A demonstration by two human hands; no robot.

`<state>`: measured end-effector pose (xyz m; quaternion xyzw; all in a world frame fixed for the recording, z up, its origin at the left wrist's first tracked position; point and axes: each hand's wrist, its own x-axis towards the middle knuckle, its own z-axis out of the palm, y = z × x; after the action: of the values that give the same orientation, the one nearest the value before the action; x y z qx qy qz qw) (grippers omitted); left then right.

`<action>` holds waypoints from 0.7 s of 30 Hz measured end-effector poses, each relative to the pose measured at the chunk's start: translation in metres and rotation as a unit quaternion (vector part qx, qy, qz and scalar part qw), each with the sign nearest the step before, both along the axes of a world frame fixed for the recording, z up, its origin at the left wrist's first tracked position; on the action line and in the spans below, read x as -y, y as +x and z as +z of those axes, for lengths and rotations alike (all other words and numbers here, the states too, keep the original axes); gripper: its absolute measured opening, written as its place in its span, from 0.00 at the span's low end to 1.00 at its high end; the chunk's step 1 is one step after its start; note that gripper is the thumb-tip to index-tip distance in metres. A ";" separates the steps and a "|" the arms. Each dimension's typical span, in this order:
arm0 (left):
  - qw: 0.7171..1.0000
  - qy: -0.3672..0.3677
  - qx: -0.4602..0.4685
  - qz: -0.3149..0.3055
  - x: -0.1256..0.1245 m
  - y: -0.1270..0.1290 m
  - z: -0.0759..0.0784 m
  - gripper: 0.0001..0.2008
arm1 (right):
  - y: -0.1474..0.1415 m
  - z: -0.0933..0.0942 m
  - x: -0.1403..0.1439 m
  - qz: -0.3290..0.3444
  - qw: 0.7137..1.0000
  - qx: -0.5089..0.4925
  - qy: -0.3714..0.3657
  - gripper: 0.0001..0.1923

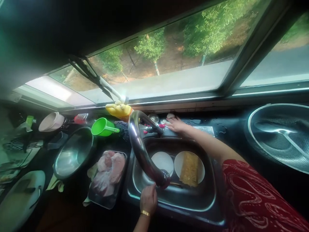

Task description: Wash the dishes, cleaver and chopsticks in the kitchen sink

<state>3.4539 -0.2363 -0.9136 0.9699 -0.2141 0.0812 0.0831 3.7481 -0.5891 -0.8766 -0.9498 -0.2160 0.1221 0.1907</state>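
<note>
My left hand (148, 198) is closed at the front edge of the steel sink (209, 199), just below the spout end of the dark curved faucet (141, 148). Whatever it may hold is hidden. Behind the sink, my right hand (176, 124) reaches over the counter with fingers stretched out. Its fingertips are beside small whitish things (170, 115) that I cannot make out, near the pink-handled tap (154, 128). In the sink are a white plate (162, 162) and a second white plate (177, 164) with a yellow-brown rectangular sponge-like piece (189, 170) across it.
Left of the sink sit a tray (109, 203) with bagged raw meat (108, 174), a green dipper (102, 127) and a steel basin (74, 154). A yellow bottle (119, 111) stands by the window. To the right lies a large steel colander (272, 148) with a ladle-like utensil.
</note>
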 end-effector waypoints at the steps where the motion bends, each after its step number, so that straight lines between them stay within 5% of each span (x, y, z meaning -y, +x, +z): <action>1: 1.000 -0.002 -0.009 -0.001 0.000 0.000 0.000 0.16 | -0.009 -0.002 0.011 -0.010 1.000 0.006 -0.008 0.25; 9: 0.999 -0.002 -0.053 0.006 -0.001 0.001 -0.002 0.16 | -0.073 -0.012 0.092 -0.117 0.987 0.079 -0.073 0.24; 14: 0.998 -0.007 -0.056 0.013 0.000 0.000 -0.005 0.14 | -0.095 0.002 0.120 -0.188 0.968 0.150 -0.066 0.20; 17: 0.998 -0.005 -0.059 0.010 0.000 0.000 -0.006 0.14 | -0.085 0.020 0.090 -0.209 0.962 0.167 -0.059 0.17; 21: 0.997 -0.001 -0.071 0.011 -0.001 0.000 -0.005 0.14 | -0.063 0.026 -0.002 -0.073 0.984 0.162 -0.018 0.11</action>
<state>3.4535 -0.2355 -0.9189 0.9755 -0.1964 0.0136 0.0983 3.6850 -0.5871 -0.8503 -0.9735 -0.1718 -0.0438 0.1442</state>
